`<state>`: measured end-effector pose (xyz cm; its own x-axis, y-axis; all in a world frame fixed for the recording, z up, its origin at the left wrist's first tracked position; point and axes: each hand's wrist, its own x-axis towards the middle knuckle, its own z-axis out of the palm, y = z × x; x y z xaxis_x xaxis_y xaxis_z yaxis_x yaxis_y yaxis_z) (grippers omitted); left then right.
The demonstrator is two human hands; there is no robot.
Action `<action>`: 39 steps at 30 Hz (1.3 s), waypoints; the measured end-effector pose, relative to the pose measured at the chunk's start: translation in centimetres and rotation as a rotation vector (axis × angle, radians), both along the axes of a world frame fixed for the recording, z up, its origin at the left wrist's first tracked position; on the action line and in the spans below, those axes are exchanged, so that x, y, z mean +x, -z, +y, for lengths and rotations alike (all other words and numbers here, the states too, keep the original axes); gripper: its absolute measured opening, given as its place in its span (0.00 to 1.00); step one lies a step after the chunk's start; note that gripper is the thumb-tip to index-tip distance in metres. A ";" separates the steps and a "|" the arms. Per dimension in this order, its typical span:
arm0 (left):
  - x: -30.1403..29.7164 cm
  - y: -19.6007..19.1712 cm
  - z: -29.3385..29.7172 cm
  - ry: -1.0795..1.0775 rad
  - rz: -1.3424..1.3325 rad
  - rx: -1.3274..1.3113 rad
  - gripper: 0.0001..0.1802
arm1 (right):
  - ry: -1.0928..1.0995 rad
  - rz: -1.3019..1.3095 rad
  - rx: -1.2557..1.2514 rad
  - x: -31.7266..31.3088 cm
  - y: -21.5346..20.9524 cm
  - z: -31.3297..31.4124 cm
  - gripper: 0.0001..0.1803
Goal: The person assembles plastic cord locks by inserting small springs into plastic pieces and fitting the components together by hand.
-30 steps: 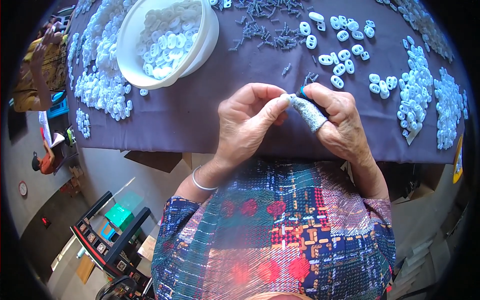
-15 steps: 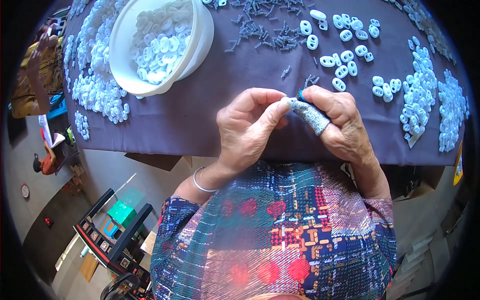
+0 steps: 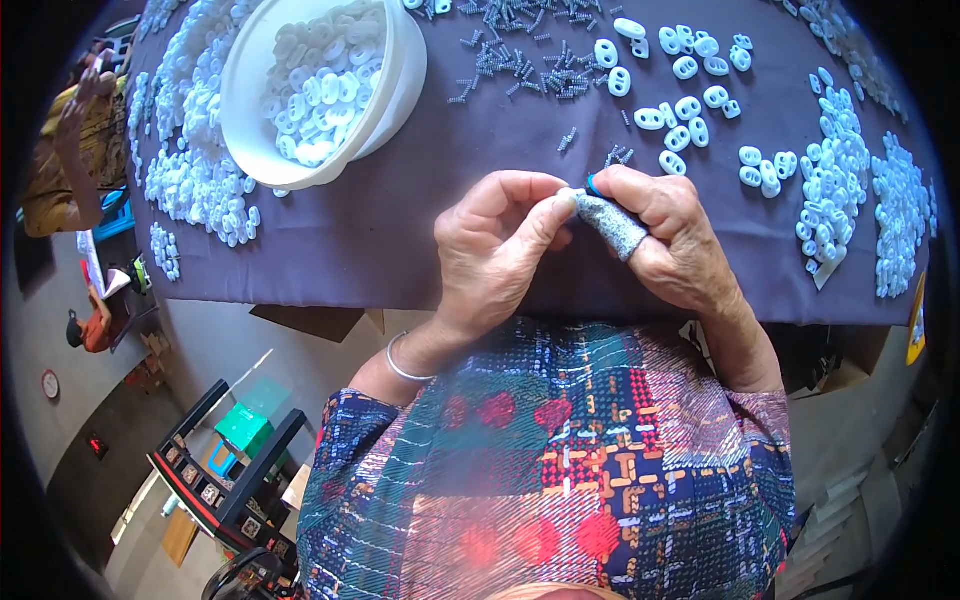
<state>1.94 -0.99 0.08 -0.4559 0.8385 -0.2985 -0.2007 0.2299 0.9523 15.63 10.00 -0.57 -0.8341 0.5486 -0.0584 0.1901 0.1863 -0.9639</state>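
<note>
Just above the table's near edge, my left hand (image 3: 495,245) and my right hand (image 3: 690,235) meet fingertip to fingertip. Thumb and forefinger of the left pinch something small, almost wholly hidden by the fingers. A grey speckled cloth sleeve (image 3: 612,226) covers my right thumb, and a bit of teal (image 3: 593,185) shows at the right forefinger's tip. The right fingers are closed against the same spot; what they grip is hidden. Just beyond them lie a few small metal springs (image 3: 618,157). White oval two-hole cord locks (image 3: 688,107) lie scattered farther right.
A white plastic tub (image 3: 400,75) of white oval pieces stands at the back left, beside a large heap of white parts (image 3: 195,190). More springs (image 3: 530,65) are spread at the far middle. Piles of white pieces (image 3: 840,180) line the right side. Another person (image 3: 70,170) is at far left.
Both hands have shifted very slightly left, still pressed together at the fingertips. The right thumb's sleeve has tilted a little. The loose parts on the table keep their arrangement.
</note>
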 end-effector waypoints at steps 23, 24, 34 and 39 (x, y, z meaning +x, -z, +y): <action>-0.8 -0.9 -0.3 0.050 -0.374 -0.006 0.09 | 0.078 -0.162 0.705 -0.7 -1.4 -2.8 0.17; -0.9 -1.0 -0.3 0.074 -0.362 -0.034 0.10 | 0.063 -0.143 0.694 -0.6 -1.4 -2.7 0.17; -0.8 -1.6 -0.1 0.141 -0.138 -0.103 0.07 | -0.001 -0.225 0.793 -0.5 -1.3 -2.2 0.12; -1.0 -1.2 -0.3 0.162 -0.041 -0.097 0.08 | -0.057 -0.219 0.763 -0.6 -1.0 -2.1 0.12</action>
<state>0.96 -1.31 1.33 -0.3034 0.8663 -0.3969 -0.1918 0.3525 0.9159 15.03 7.93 0.41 -0.8752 0.4598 0.1504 0.3305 0.7952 -0.5083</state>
